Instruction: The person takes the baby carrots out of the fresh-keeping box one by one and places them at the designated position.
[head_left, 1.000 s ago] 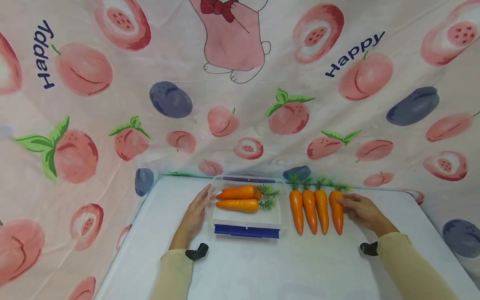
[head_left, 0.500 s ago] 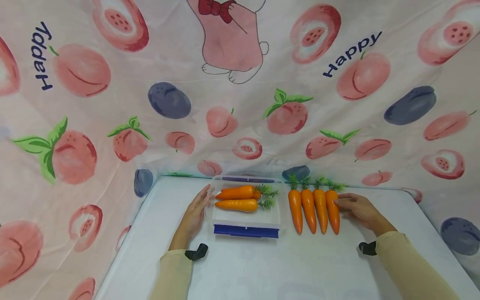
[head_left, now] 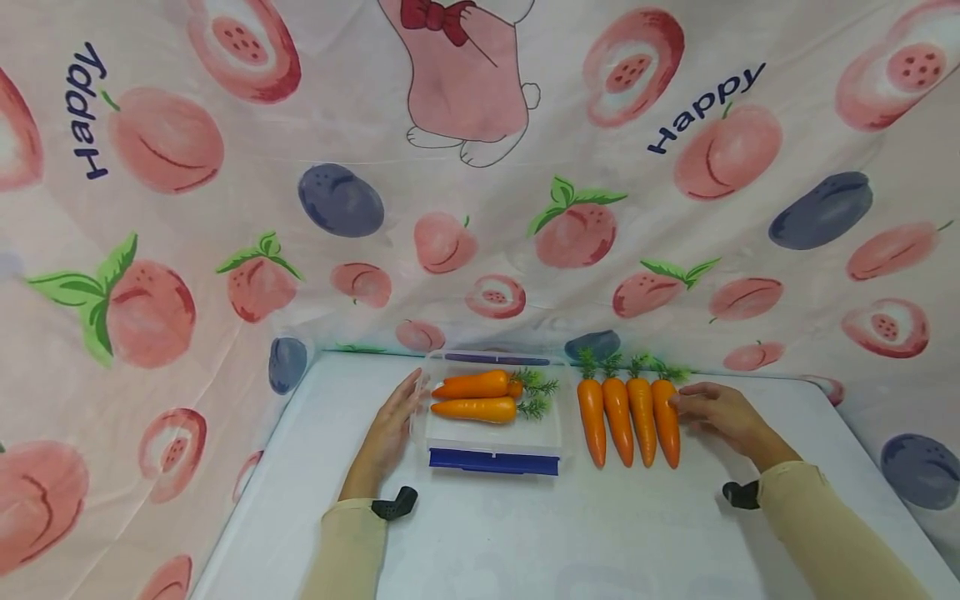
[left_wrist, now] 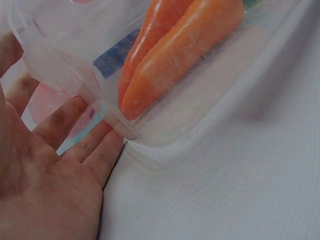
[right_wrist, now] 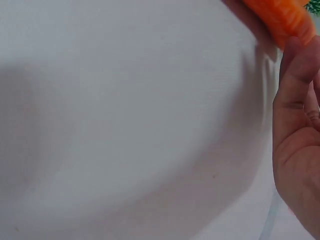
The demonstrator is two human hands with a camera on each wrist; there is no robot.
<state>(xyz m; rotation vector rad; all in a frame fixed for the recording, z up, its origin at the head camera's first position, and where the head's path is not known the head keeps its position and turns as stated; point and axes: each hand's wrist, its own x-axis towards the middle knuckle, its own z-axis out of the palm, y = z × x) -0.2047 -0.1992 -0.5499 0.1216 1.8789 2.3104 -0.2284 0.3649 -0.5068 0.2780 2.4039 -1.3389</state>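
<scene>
A clear plastic box (head_left: 492,435) with blue latches holds orange carrots (head_left: 474,410) with green tops; two lie plainly visible and part of another peeks out behind them. My left hand (head_left: 390,427) rests against the box's left side, its fingers extended along the wall in the left wrist view. To the right of the box, several carrots (head_left: 618,421) stand side by side in a row, tops toward the back. My right hand (head_left: 723,419) touches the right side of the rightmost carrot (head_left: 666,421) with its fingertips. In the right wrist view, only that carrot's orange end (right_wrist: 295,22) shows by the fingers.
A white table (head_left: 495,533) carries everything. Behind and beside it hangs a fruit-printed cloth (head_left: 480,192), close to the carrot tops and the box's back edge. A blue latch flap (head_left: 493,462) sticks out at the box's front.
The rightmost carrot has slid left against its neighbour, with my right hand following it; in the last half second it hardly moves. My left hand and the box stay put.
</scene>
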